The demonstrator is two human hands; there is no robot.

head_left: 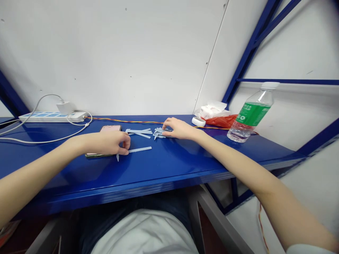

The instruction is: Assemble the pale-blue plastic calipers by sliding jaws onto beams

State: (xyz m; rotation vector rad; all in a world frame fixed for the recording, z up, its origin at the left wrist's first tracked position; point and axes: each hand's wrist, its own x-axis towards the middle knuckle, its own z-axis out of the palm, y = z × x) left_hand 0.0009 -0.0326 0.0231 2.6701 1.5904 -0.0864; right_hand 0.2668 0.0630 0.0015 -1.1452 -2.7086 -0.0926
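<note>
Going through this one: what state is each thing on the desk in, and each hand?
Left hand: pinching a pale strip near one end
Right hand: fingers at the right-hand pile, grip unclear
Left-hand pile: loose, strips crossing
Phone: flat, screen up, partly covered
Bottle: standing, capped
Charger: plugged into power strip
Red bag: crumpled

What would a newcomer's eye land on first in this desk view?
Probably the green-labelled bottle, standing toward the right end of the glossy blue desk. Next, likely, the two bare hands near the middle: the left hand holds a pale blue strip in front of a phone, while the right hand rests at a small pile of similar strips.
</note>
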